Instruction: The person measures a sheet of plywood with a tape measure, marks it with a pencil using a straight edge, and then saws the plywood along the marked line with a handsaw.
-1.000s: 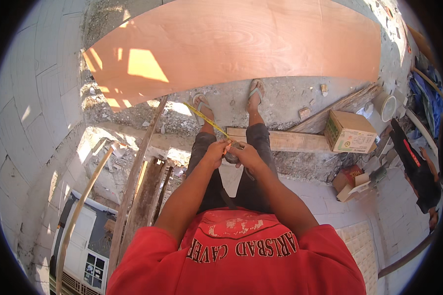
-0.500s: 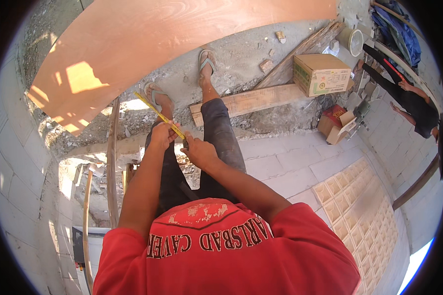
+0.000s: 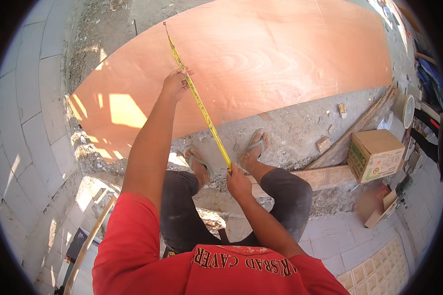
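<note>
A yellow tape measure point(image 3: 205, 114) is drawn out long and slants across a large reddish-brown plywood sheet point(image 3: 290, 64). Its free end reaches toward the sheet's far edge. My left hand point(image 3: 174, 84) is closed on the blade partway along, above the sheet. Nearer to me, my right hand point(image 3: 239, 185) is wrapped round the case end, by my knees; the case is mostly hidden in the fingers. Sunlit patches lie on the sheet's left part.
My sandalled feet stand at the sheet's near edge on rough, rubbly ground. To the right are a cardboard box point(image 3: 375, 155), wooden planks point(image 3: 330, 178), a bucket point(image 3: 404, 110) and a partly visible person point(image 3: 425, 135). A block wall point(image 3: 29, 113) rises at left; a wooden pole point(image 3: 91, 241) leans nearby.
The tape has been pulled out much longer. My left hand has moved forward over the plywood, the right stays near my knees. The view has shifted left and I bend lower.
</note>
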Demonstrator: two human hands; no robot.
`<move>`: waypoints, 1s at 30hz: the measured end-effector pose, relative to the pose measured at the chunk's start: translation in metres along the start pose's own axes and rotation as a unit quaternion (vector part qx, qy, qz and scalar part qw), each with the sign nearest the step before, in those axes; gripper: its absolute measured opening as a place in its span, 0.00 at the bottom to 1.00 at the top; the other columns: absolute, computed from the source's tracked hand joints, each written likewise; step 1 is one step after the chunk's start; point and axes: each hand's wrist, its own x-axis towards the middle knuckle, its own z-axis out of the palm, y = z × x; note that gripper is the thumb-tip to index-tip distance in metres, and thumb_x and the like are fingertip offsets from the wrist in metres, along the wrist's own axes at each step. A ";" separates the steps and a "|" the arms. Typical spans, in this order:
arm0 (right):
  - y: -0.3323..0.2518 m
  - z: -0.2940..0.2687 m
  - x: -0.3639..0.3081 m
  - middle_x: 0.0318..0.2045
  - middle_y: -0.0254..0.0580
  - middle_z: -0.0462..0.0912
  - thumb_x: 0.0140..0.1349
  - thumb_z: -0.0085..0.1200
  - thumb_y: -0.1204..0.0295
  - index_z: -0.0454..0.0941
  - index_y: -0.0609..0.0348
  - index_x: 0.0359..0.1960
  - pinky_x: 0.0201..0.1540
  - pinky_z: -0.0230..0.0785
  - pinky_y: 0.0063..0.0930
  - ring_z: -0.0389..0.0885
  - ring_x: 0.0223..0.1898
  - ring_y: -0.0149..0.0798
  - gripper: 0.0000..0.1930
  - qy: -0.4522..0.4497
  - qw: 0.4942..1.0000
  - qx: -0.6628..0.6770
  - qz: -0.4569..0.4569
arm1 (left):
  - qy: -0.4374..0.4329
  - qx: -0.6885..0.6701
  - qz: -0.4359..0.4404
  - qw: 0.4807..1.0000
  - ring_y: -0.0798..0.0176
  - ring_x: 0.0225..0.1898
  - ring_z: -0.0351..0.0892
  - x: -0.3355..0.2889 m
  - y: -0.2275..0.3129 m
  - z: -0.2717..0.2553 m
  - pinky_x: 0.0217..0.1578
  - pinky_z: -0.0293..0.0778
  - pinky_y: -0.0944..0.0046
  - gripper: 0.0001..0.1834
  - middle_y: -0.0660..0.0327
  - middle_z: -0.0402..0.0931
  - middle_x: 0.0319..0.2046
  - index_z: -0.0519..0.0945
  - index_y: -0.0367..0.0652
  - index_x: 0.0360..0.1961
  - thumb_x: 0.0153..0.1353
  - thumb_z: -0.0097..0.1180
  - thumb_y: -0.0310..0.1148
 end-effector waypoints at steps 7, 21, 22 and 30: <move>0.026 0.102 0.201 0.49 0.59 0.82 0.75 0.49 0.54 0.67 0.52 0.62 0.46 0.76 0.59 0.84 0.47 0.65 0.22 0.050 0.992 0.113 -0.020 | -0.057 0.047 0.072 0.995 0.70 0.36 0.77 0.215 -0.021 -0.021 0.42 0.77 0.64 0.14 0.63 0.83 0.46 0.76 0.43 0.59 0.77 0.51 0.33; 0.016 0.166 0.299 0.45 0.58 0.84 0.75 0.46 0.55 0.72 0.55 0.52 0.45 0.76 0.60 0.86 0.40 0.65 0.17 0.184 0.979 0.084 -0.019 | 0.244 0.509 0.378 0.734 0.46 0.62 0.74 0.254 -0.032 -0.038 0.64 0.73 0.49 0.41 0.50 0.72 0.64 0.72 0.42 0.66 0.55 0.76 0.44; 0.007 0.159 0.291 0.45 0.58 0.84 0.75 0.46 0.55 0.72 0.55 0.52 0.45 0.76 0.60 0.86 0.40 0.65 0.17 0.192 0.977 0.087 -0.019 | 0.195 0.542 0.390 0.719 0.46 0.67 0.69 0.236 -0.041 -0.037 0.67 0.70 0.49 0.43 0.50 0.66 0.68 0.70 0.43 0.68 0.55 0.75 0.46; -0.066 0.155 0.269 0.46 0.59 0.84 0.76 0.43 0.55 0.71 0.55 0.50 0.46 0.75 0.60 0.85 0.43 0.65 0.17 0.223 0.966 0.129 -0.001 | -0.003 0.685 0.407 0.604 0.45 0.81 0.41 0.146 -0.118 -0.077 0.78 0.44 0.38 0.62 0.49 0.42 0.81 0.53 0.43 0.80 0.54 0.70 0.64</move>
